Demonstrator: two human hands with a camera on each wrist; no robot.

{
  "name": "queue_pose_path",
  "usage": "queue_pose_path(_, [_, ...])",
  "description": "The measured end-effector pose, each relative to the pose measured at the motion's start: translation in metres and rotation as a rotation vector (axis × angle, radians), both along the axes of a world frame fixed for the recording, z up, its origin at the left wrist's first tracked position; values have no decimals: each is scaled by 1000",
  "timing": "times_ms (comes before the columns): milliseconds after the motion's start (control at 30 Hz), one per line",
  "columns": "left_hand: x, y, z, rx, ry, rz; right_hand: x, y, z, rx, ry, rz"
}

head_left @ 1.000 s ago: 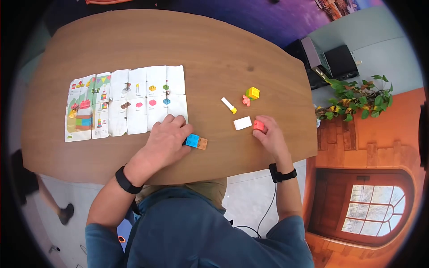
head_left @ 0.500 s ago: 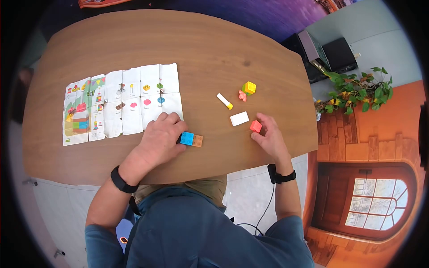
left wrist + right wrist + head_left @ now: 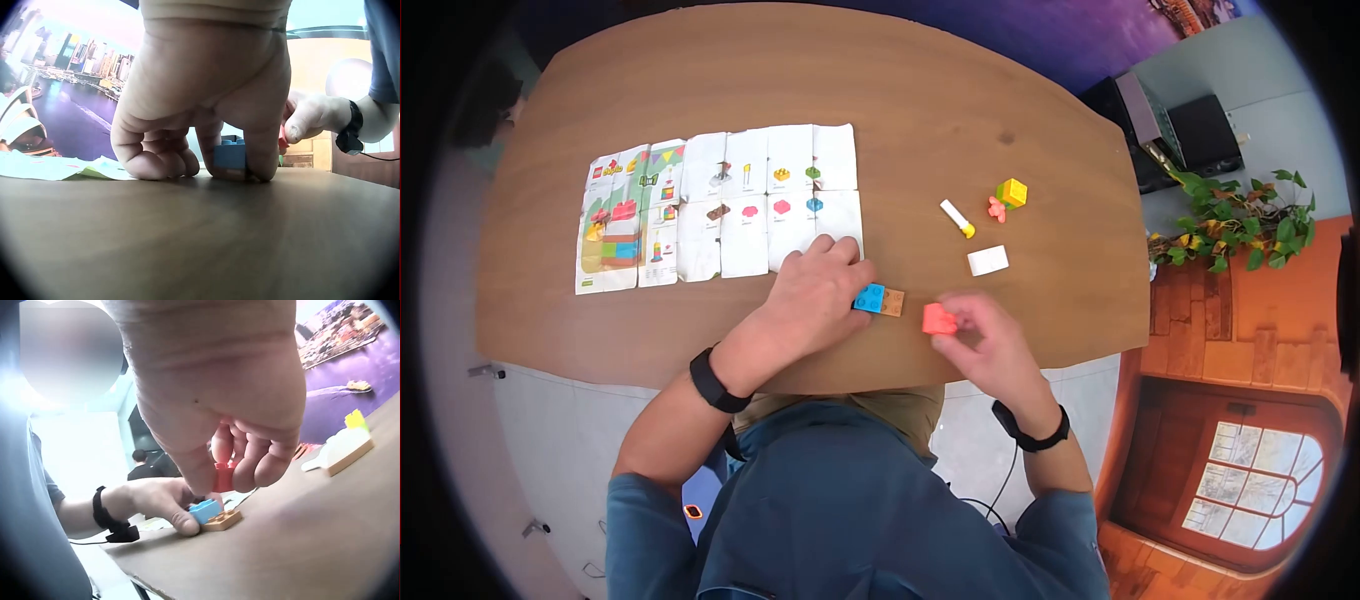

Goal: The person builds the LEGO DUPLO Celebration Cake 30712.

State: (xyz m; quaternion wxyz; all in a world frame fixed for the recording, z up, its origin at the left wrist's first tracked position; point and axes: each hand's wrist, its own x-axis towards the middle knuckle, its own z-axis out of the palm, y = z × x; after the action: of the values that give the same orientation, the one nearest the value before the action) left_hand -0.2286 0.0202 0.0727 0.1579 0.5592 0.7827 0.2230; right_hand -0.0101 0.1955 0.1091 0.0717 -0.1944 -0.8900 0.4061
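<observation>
My left hand [image 3: 818,292] rests on the table and pinches a blue brick [image 3: 868,298] between thumb and index finger. That brick sits on one part of a brown brick [image 3: 893,303], whose studs show on the right side; in the right wrist view the blue brick [image 3: 206,511] stands higher than the brown one [image 3: 224,520]. A red brick [image 3: 939,319] is held in the fingertips of my right hand [image 3: 988,345], a short way right of the brown brick. In the right wrist view the red brick [image 3: 223,478] appears above the table, partly hidden by the fingers.
A creased picture sheet [image 3: 740,240] with printed bricks lies left of the hands. To the right are a white brick [image 3: 988,261], a white stick with a yellow end [image 3: 956,217], a pink piece [image 3: 997,209] and a yellow-green brick [image 3: 1011,193]. The table's front edge [image 3: 840,388] runs close below.
My right hand has carried the red brick left, from beside the white brick towards the blue and brown bricks. The left hand keeps its hold. The head view has shifted.
</observation>
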Motion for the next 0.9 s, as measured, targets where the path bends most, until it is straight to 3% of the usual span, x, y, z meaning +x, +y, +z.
queue_pose_path(167, [2,0,-4,29,13,27,-42,-11,-18,118,50,191])
queue_pose_path(467, [2,0,-7,47,1,42,-54,-11,-18,271,79,309])
queue_pose_path(900, [11,0,3,31,46,31,-44,-9,-14,306,139,264])
